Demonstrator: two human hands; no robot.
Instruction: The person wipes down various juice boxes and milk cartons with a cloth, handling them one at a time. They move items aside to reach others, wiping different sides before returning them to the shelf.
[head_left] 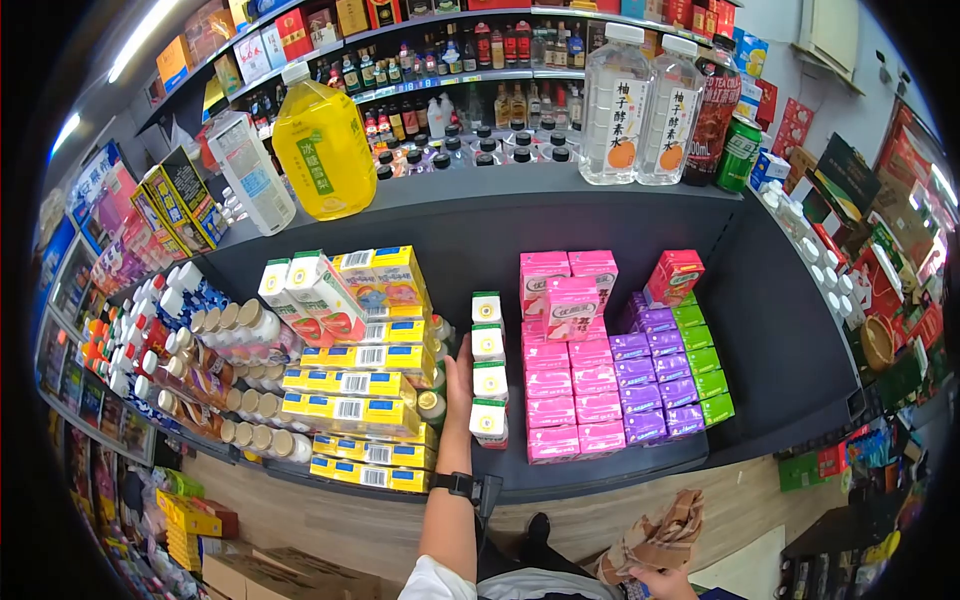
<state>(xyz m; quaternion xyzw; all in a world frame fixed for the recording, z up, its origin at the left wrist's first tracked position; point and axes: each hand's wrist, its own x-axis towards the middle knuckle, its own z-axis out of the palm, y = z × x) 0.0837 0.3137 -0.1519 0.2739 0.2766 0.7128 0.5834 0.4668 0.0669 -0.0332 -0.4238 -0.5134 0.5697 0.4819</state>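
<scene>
My left hand [459, 385] reaches over the dark shelf, held edge-on with straight fingers. It lies along the left side of a single row of white cartons [489, 380] with green-edged tops, seemingly against them. To its left stand several bottles [431, 404] and stacked yellow multipacks [370, 410] with barcodes. Low in the view, my right hand [662, 581] grips a crumpled brown patterned cloth [655, 538] in front of my body.
Right of the white cartons are pink cartons [575, 385], purple cartons [655, 370] and green cartons [705, 360]. Capped bottles [255, 385] fill the left end. Along the upper ledge [470, 192] stand a yellow drink bottle [325, 150], clear bottles [612, 110] and a green can [738, 150].
</scene>
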